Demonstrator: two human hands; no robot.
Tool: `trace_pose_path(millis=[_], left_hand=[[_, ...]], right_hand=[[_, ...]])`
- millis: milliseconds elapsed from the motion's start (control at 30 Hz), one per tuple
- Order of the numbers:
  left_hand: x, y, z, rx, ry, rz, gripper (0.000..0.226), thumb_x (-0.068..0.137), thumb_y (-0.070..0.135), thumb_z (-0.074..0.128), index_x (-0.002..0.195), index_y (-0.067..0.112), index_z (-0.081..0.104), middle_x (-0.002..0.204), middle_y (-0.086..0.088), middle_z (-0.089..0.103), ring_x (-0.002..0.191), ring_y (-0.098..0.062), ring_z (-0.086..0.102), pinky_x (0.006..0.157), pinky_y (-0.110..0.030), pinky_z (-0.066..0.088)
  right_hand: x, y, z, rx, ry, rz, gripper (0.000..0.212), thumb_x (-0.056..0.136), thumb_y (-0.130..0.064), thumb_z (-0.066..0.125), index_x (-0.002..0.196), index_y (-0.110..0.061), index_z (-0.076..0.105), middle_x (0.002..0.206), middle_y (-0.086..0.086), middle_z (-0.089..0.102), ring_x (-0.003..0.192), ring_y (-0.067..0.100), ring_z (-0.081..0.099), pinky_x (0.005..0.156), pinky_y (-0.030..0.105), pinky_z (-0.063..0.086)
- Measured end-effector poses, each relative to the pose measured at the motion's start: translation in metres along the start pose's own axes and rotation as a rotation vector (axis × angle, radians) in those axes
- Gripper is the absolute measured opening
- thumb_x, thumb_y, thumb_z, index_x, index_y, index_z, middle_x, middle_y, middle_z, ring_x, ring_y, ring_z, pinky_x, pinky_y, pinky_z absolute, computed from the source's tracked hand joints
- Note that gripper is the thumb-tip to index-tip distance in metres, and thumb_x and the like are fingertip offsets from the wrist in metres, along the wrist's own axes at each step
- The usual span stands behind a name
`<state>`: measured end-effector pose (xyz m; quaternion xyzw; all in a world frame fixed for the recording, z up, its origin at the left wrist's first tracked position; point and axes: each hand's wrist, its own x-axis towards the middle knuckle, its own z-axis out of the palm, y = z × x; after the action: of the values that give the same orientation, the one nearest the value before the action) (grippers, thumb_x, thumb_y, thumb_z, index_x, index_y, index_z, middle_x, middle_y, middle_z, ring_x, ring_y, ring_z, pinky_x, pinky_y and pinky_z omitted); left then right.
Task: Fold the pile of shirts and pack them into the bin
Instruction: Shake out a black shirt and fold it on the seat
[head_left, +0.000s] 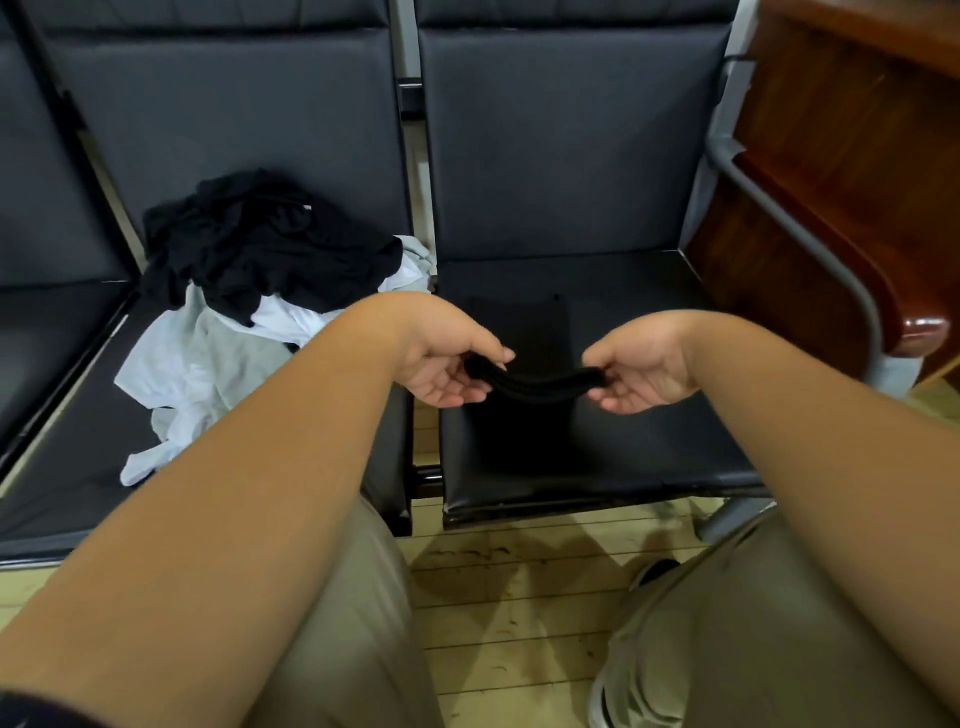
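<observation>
Black shirt (535, 384) is soft matt cloth, as is the crumpled pile of shirts (260, 260), black & pale grey-white. Seat pad (597, 457) looks like black faux leather w/ slight sheen, scuffed at front edge; armrest (810, 228) is matt grey metal tube. Desk (831, 156) is glossy reddish varnished wood, floor (519, 597) dull, scuffed pale planks.

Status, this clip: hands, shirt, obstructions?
Hands: left hand and right hand each pinch an end of the black shirt, held folded above the seat. Unfolded pile on next seat. No bin in view.
</observation>
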<state>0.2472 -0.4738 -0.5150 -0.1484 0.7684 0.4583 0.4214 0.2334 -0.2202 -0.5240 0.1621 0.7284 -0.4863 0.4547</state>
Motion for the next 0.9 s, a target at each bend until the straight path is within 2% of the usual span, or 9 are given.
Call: trace_pose_path(millis=[167, 300, 433, 500, 567, 667, 733, 833, 900], left_hand=[[0.0, -0.002, -0.014, 0.0, -0.007, 0.316, 0.049, 0.085, -0.005, 0.081, 0.128, 0.014, 0.067, 0.101, -0.008, 0.075, 0.092, -0.019, 0.075, 0.084, -0.033, 0.064], [0.028, 0.002, -0.022, 0.059, 0.308, 0.385, 0.03, 0.089, 0.023, 0.084, 0.117, 0.029, 0.074, 0.091, 0.006, 0.068, 0.077, -0.011, 0.061, 0.062, -0.026, 0.053], [0.052, 0.009, -0.028, 0.061, 0.453, 0.434, 0.054, 0.084, 0.052, 0.08, 0.134, 0.037, 0.068, 0.119, 0.01, 0.069, 0.105, -0.011, 0.063, 0.074, -0.026, 0.052], [0.062, 0.013, -0.031, 0.034, 0.457, 0.436, 0.055, 0.089, 0.049, 0.077, 0.14, 0.032, 0.064, 0.126, 0.006, 0.069, 0.111, -0.014, 0.066, 0.082, -0.027, 0.057], [0.071, 0.018, -0.033, 0.001, 0.445, 0.436, 0.046, 0.095, 0.042, 0.073, 0.138, 0.028, 0.064, 0.124, 0.002, 0.07, 0.111, -0.017, 0.068, 0.088, -0.032, 0.061], [0.087, 0.023, -0.032, -0.116, 0.404, 0.417, 0.04, 0.102, 0.033, 0.067, 0.139, 0.022, 0.06, 0.124, -0.004, 0.072, 0.108, -0.025, 0.073, 0.089, -0.04, 0.064], [0.094, 0.025, -0.029, -0.195, 0.382, 0.398, 0.034, 0.105, 0.031, 0.062, 0.138, 0.02, 0.058, 0.123, -0.007, 0.073, 0.101, -0.028, 0.076, 0.088, -0.045, 0.065], [0.106, 0.026, -0.03, -0.212, 0.406, 0.374, 0.033, 0.107, 0.036, 0.057, 0.138, 0.024, 0.056, 0.12, -0.006, 0.072, 0.096, -0.03, 0.077, 0.079, -0.048, 0.066], [0.113, 0.025, -0.03, -0.232, 0.414, 0.362, 0.031, 0.108, 0.039, 0.055, 0.136, 0.027, 0.055, 0.119, -0.006, 0.072, 0.095, -0.03, 0.077, 0.071, -0.048, 0.066]], right_hand=[[0.004, -0.011, -0.022, 0.233, -0.034, -0.072, 0.031, 0.106, -0.016, 0.054, 0.135, -0.01, 0.063, 0.084, 0.004, 0.067, 0.063, 0.006, 0.062, 0.061, 0.024, 0.06], [0.015, -0.021, -0.034, 0.403, 0.012, -0.086, 0.038, 0.108, -0.002, 0.038, 0.141, 0.001, 0.056, 0.101, 0.011, 0.074, 0.079, 0.015, 0.075, 0.067, 0.035, 0.066], [0.027, -0.028, -0.038, 0.326, 0.061, -0.151, 0.058, 0.105, 0.011, 0.035, 0.158, -0.009, 0.035, 0.119, 0.02, 0.075, 0.102, 0.025, 0.078, 0.077, 0.043, 0.067], [0.034, -0.033, -0.037, 0.168, 0.117, -0.172, 0.042, 0.105, 0.002, 0.049, 0.146, -0.008, 0.048, 0.109, 0.009, 0.077, 0.093, 0.018, 0.077, 0.08, 0.041, 0.064], [0.043, -0.037, -0.037, 0.012, 0.218, -0.173, 0.018, 0.101, -0.014, 0.067, 0.119, -0.015, 0.064, 0.089, -0.003, 0.068, 0.075, 0.011, 0.064, 0.077, 0.035, 0.057], [0.06, -0.041, -0.04, -0.043, 0.349, -0.214, 0.017, 0.096, -0.026, 0.076, 0.097, -0.03, 0.059, 0.083, -0.005, 0.057, 0.067, 0.009, 0.05, 0.075, 0.033, 0.053], [0.071, -0.044, -0.041, -0.076, 0.379, -0.246, 0.018, 0.096, -0.028, 0.076, 0.106, -0.028, 0.061, 0.093, -0.003, 0.06, 0.076, 0.011, 0.055, 0.08, 0.035, 0.054], [0.088, -0.047, -0.046, -0.129, 0.343, -0.29, 0.054, 0.099, -0.031, 0.073, 0.148, -0.026, 0.05, 0.121, 0.004, 0.065, 0.105, 0.02, 0.066, 0.089, 0.039, 0.057], [0.098, -0.049, -0.048, -0.138, 0.312, -0.306, 0.057, 0.103, -0.031, 0.068, 0.154, -0.021, 0.046, 0.137, 0.007, 0.063, 0.114, 0.025, 0.067, 0.089, 0.04, 0.059]])
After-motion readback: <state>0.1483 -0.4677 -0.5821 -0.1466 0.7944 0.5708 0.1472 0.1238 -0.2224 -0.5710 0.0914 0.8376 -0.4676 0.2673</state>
